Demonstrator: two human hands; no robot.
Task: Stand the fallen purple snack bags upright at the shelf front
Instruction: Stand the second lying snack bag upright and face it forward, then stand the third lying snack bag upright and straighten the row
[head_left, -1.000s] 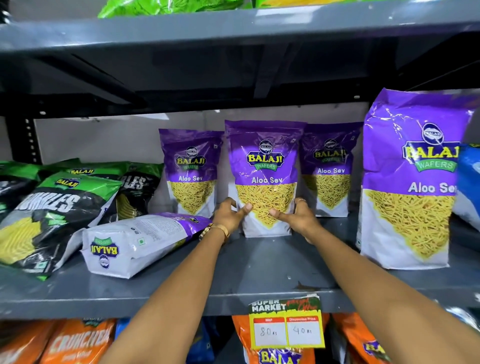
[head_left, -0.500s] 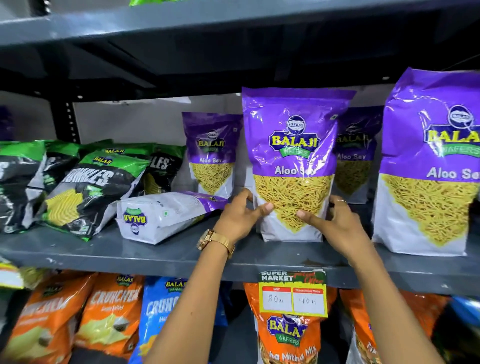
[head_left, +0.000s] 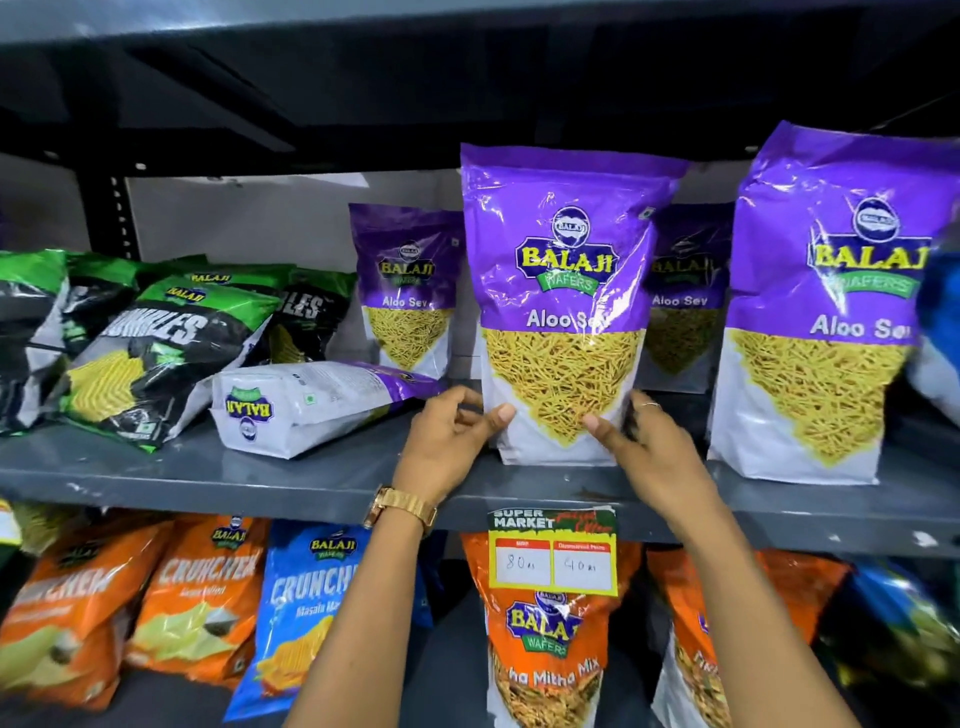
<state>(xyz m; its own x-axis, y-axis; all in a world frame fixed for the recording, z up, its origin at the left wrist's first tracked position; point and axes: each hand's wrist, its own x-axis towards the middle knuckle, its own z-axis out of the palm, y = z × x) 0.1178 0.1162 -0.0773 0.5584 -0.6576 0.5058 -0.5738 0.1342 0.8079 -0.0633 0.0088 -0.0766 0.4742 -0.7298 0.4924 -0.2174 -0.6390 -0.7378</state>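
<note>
A purple Aloo Sev bag (head_left: 563, 291) stands upright near the front of the grey shelf (head_left: 260, 475). My left hand (head_left: 449, 441) grips its lower left edge, and my right hand (head_left: 641, 441) grips its lower right edge. To the left, another purple and white bag (head_left: 317, 405) lies on its side, its bottom facing me. A third purple bag (head_left: 826, 312) stands upright at the front right. Two more purple bags (head_left: 408, 291) (head_left: 683, 296) stand upright at the back of the shelf.
Green and black snack bags (head_left: 156, 353) lean in a heap at the shelf's left. A blue bag (head_left: 940, 332) touches the far right edge. A yellow price tag (head_left: 553, 553) hangs on the shelf lip. Orange and blue bags (head_left: 311, 613) fill the shelf below.
Both hands have drawn the middle purple bag forward from the back row to the shelf front, keeping it upright. The fallen bag has not moved.
</note>
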